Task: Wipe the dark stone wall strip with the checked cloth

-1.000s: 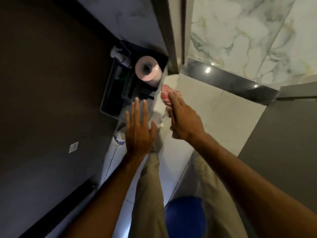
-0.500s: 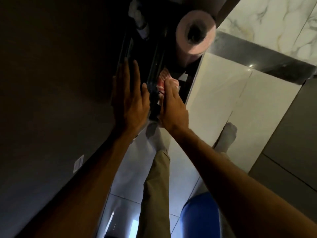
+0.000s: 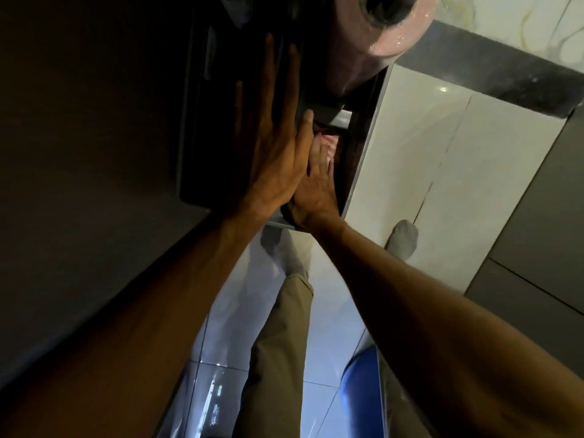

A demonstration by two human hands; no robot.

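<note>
My right hand (image 3: 317,188) reaches into a dark recess under a shelf and presses the red-and-white checked cloth (image 3: 328,143) against a surface there; only a small bit of cloth shows past my fingers. My left hand (image 3: 271,150) lies flat with fingers spread on the dark panel (image 3: 202,121) beside it, partly overlapping my right hand. The dark stone wall strip (image 3: 493,71) runs along the foot of the marble wall at the upper right, away from both hands.
A pink paper roll (image 3: 388,30) hangs at the top centre, just above the recess. White floor tiles (image 3: 420,147) spread to the right. My trouser legs, socked feet (image 3: 403,238) and a blue object (image 3: 360,403) are below. A grey wall (image 3: 537,241) stands at the right.
The view has moved closer and lower toward the recess. Both hands pushed further in; my right hand with the cloth went deeper under the shelf, and my left hand now overlaps it.
</note>
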